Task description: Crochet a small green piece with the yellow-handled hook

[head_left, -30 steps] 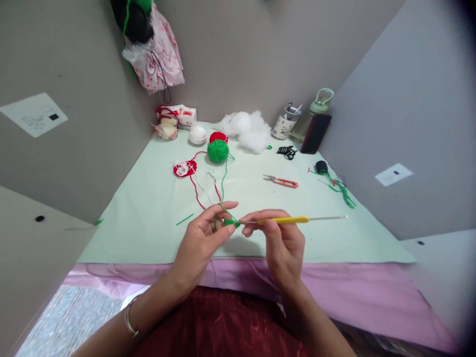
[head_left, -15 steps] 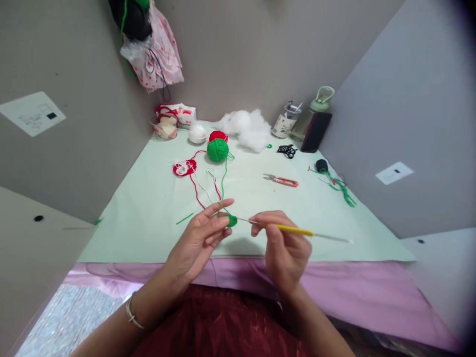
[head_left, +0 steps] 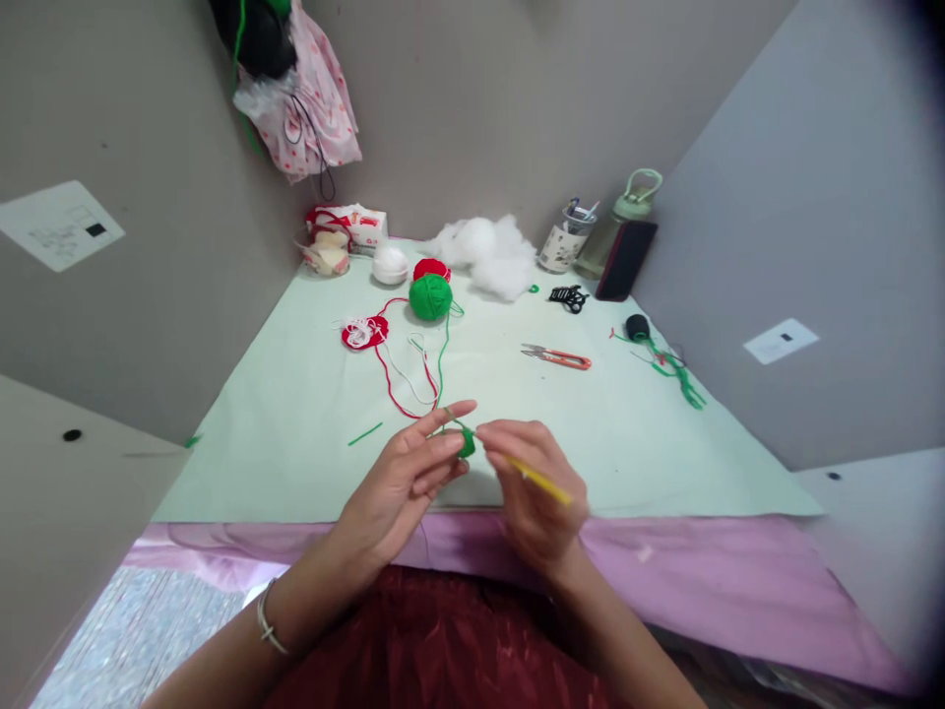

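Note:
My left hand (head_left: 403, 478) pinches a small green crochet piece (head_left: 465, 441) between thumb and fingers, with the forefinger stretched out above it. A green strand runs from it across the pale green table (head_left: 295, 414) to a green yarn ball (head_left: 430, 296). My right hand (head_left: 528, 483) is closed on a yellow-handled crochet hook (head_left: 542, 481), whose tip end meets the green piece; the handle slants down to the right and is blurred.
A red and white crochet piece (head_left: 364, 333) with loose red yarn lies left of centre. Orange thread snips (head_left: 557, 357) lie to the right. At the back are white stuffing (head_left: 487, 251), a white ball (head_left: 390, 264), a cup of tools (head_left: 562, 241), a bottle and a phone (head_left: 626, 261).
The hook's handle has swung from pointing right to slanting down toward me. My right hand moved left, closer to the green piece. My left hand stayed almost still.

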### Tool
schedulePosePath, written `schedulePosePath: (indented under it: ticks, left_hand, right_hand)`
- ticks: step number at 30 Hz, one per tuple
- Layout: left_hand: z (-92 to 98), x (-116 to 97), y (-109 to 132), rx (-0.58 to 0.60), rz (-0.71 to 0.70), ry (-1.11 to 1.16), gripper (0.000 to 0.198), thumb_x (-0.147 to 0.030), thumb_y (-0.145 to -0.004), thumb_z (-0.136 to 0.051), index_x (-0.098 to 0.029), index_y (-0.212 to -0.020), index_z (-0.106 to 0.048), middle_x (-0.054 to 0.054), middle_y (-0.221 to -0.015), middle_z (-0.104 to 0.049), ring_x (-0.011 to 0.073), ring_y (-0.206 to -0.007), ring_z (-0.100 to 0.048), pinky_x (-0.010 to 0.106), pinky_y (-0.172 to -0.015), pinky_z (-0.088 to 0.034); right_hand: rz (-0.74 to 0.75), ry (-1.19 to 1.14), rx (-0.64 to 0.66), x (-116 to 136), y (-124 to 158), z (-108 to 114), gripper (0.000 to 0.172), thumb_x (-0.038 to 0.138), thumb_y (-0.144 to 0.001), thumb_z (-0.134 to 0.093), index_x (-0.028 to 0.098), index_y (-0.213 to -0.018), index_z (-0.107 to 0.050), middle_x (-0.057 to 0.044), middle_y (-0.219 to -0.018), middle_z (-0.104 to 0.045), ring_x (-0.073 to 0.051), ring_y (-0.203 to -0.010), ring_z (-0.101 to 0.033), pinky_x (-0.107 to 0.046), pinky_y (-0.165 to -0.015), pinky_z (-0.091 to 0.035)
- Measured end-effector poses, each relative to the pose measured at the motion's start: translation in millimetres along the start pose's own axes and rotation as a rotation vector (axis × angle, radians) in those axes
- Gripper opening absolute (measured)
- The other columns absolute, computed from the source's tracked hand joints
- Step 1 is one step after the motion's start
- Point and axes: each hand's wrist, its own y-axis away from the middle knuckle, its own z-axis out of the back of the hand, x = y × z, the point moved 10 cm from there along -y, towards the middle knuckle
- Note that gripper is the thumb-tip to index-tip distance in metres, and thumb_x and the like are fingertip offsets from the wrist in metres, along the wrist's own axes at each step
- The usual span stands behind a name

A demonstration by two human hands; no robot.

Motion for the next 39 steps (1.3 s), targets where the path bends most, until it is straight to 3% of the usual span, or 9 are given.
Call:
schedulePosePath:
  ticks: [2,5,8,16,22,28,31,35,39]
  left_hand:
    - [2.0,-4.0,-0.4,-0.009,-0.011,0.013,0.038,-0.022,-0.081,-0.089,-0.016,-0.118,-0.083,-0.012,-0.059,-0.043,0.0022,-0.048,-0.022,0.025,-0.081,-0.052]
    - [4.0,-14.5,1.0,-0.039,-0.12,-0.085,0.038,-0.021,-0.077,-0.09,-0.021,-0.114,-0.084,-0.004,-0.078,-0.062,0.0055,-0.061,-0.048,0.022,-0.077,-0.049]
    - [0.4,-18.8,4.8,-0.034,-0.201,-0.224,0.037,-0.025,-0.081,-0.089,-0.026,-0.118,-0.084,0.0,-0.088,-0.069,0.012,-0.083,-0.059,0.022,-0.08,-0.046]
    - [5.4,-19.2,7.9,-0.056,-0.223,-0.315,0.031,-0.029,-0.086,-0.085,-0.029,-0.117,-0.084,0.001,-0.093,-0.067,0.0142,-0.085,-0.054,0.024,-0.076,-0.042]
    - [8.1,-25.7,10.9,-0.071,-0.307,-0.404,0.032,-0.026,-0.088,-0.083,-0.031,-0.12,-0.083,-0.001,-0.092,-0.062,0.0133,-0.084,-0.054,0.025,-0.08,-0.043]
    - [9.2,-32.4,16.2,-0.168,-0.384,-0.458,0.036,-0.019,-0.081,-0.088,-0.027,-0.116,-0.083,-0.003,-0.085,-0.062,0.0089,-0.068,-0.049,0.023,-0.072,-0.045]
    - [8.4,-19.6,9.3,-0.111,-0.248,-0.267,0.044,-0.025,-0.078,-0.092,-0.025,-0.121,-0.081,-0.004,-0.082,-0.063,0.0075,-0.066,-0.049,0.02,-0.068,-0.045]
    - [2.5,0.3,3.1,-0.001,0.023,-0.014,0.041,-0.026,-0.078,-0.093,-0.019,-0.117,-0.083,-0.011,-0.06,-0.047,0.0023,-0.05,-0.026,0.022,-0.077,-0.053]
    - [3.5,-11.0,3.5,-0.019,-0.055,-0.019,0.043,-0.021,-0.077,-0.092,-0.022,-0.119,-0.082,-0.008,-0.075,-0.062,0.0016,-0.052,-0.037,0.027,-0.084,-0.055]
  right_hand:
    - [-0.179,-0.197,-0.075,-19.3,-2.4,6.2,0.028,0.011,-0.104,-0.061,0.029,-0.116,-0.08,-0.003,-0.095,-0.078,-0.016,-0.08,-0.071,-0.031,-0.073,-0.06]
    - [-0.363,-0.451,-0.056,-37.6,-2.9,-4.6,0.021,0.021,-0.106,-0.062,0.029,-0.105,-0.082,-0.001,-0.093,-0.078,-0.013,-0.069,-0.066,-0.028,-0.066,-0.056]
    - [-0.407,-0.491,-0.003,-41.6,-2.1,-15.1,0.016,0.026,-0.104,-0.067,0.028,-0.103,-0.083,-0.003,-0.095,-0.079,-0.013,-0.073,-0.067,-0.027,-0.067,-0.056]
    - [-0.54,-0.726,-0.048,-55.2,2.1,-18.0,0.02,0.033,-0.107,-0.062,0.024,-0.101,-0.079,-0.003,-0.093,-0.08,-0.012,-0.069,-0.07,-0.027,-0.066,-0.06]
    - [-0.39,-0.439,-0.012,-33.9,-1.7,-5.5,0.023,0.024,-0.111,-0.053,0.025,-0.109,-0.076,-0.003,-0.099,-0.081,-0.013,-0.074,-0.075,-0.028,-0.071,-0.063]
    - [0.137,0.11,0.113,12.8,2.6,-12.5,0.029,0.012,-0.105,-0.057,0.023,-0.127,-0.072,-0.009,-0.105,-0.081,-0.02,-0.094,-0.078,-0.032,-0.08,-0.066]
    - [0.26,0.267,0.099,18.8,8.9,-17.1,0.036,0.009,-0.1,-0.064,0.025,-0.132,-0.073,-0.011,-0.113,-0.08,-0.022,-0.1,-0.077,-0.032,-0.081,-0.065]
    - [0.014,0.009,0.002,-2.1,2.8,-3.4,0.031,0.012,-0.104,-0.06,0.028,-0.124,-0.077,-0.007,-0.104,-0.079,-0.02,-0.089,-0.074,-0.034,-0.074,-0.063]
    - [-0.299,-0.406,-0.104,-30.8,-0.8,1.5,0.022,0.021,-0.107,-0.057,0.026,-0.105,-0.079,-0.003,-0.091,-0.076,-0.014,-0.067,-0.066,-0.031,-0.064,-0.057]
